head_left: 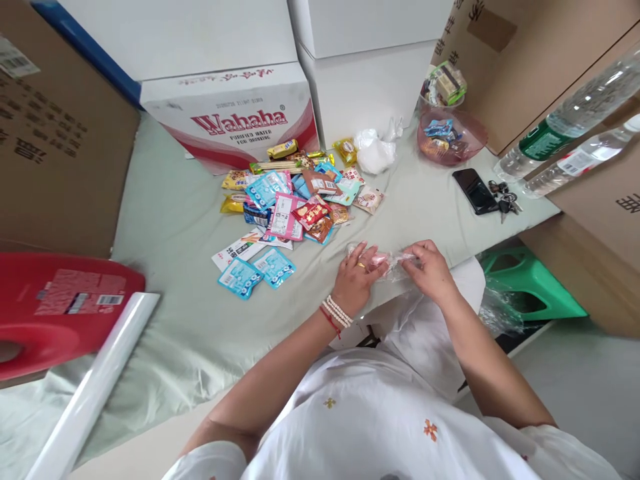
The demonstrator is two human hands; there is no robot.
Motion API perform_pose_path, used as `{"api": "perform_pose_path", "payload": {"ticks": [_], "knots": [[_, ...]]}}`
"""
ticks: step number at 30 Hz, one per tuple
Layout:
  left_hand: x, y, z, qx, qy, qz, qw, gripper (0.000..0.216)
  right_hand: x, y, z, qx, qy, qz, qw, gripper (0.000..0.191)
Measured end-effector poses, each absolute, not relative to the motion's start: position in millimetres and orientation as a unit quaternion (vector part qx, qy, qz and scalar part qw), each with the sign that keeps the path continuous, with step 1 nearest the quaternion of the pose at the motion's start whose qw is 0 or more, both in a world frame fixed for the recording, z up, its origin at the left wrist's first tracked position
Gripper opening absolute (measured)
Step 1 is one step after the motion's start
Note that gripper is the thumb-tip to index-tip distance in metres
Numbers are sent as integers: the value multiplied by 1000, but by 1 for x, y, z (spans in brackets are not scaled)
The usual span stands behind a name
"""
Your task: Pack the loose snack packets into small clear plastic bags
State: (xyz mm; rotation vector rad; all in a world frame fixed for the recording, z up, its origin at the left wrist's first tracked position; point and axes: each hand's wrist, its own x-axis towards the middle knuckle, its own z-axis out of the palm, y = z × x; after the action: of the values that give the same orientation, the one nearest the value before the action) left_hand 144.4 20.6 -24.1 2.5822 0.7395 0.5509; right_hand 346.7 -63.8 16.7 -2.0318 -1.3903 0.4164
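Observation:
Near the table's front edge, my left hand (353, 280), with a ring and a beaded bracelet, has its fingers bent over a clear plastic bag (396, 265). Something pinkish shows through the plastic, partly hidden by those fingers. At the bag's other end, my right hand (431, 272) pinches the crumpled plastic between thumb and fingers. Beyond my left hand lies a pile of packaged snacks, among them a red packet (311, 213), a pink packet (287, 217) and a blue sachet (269, 190). Two more blue sachets (274, 267) lie at the pile's near side.
A white knotted plastic bag (376, 152) sits behind the pile, before a Wahaha carton (240, 120). To the right are a pink bowl (453, 143) of snacks, a phone (475, 191), keys (506, 199) and large water bottles (555, 133). A red container (65, 307) stands left.

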Motion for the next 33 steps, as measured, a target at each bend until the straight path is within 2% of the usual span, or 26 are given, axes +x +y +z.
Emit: {"api": "perform_pose_path", "payload": {"ticks": [5,8,11,12,15,16,21,25,29,33], "knots": [[148,16,-22,906,275,245,210,40,301,-60,31,-722,-590,114,342,16],[146,15,-21,864,311,319,235,27,280,-50,29,-700,-580,139,393,15],[141,16,-20,811,359,365,283,23,273,-41,23,-695,-560,160,422,13],[140,17,-20,789,383,375,298,30,273,-40,20,-695,-559,159,423,12],[136,26,-21,733,467,367,333,69,275,-41,13,-692,-558,165,428,13],[136,30,-21,726,487,348,339,71,276,-43,11,-690,-554,170,434,14],[142,35,-11,767,512,263,286,33,274,-54,13,-688,-517,189,474,21],[154,18,3,777,461,343,255,14,266,-64,19,-662,-468,273,518,38],[161,6,4,791,400,389,251,26,260,-72,17,-648,-425,338,533,51],[155,-2,-2,822,270,392,313,47,262,-70,11,-633,-357,392,564,51]]}}
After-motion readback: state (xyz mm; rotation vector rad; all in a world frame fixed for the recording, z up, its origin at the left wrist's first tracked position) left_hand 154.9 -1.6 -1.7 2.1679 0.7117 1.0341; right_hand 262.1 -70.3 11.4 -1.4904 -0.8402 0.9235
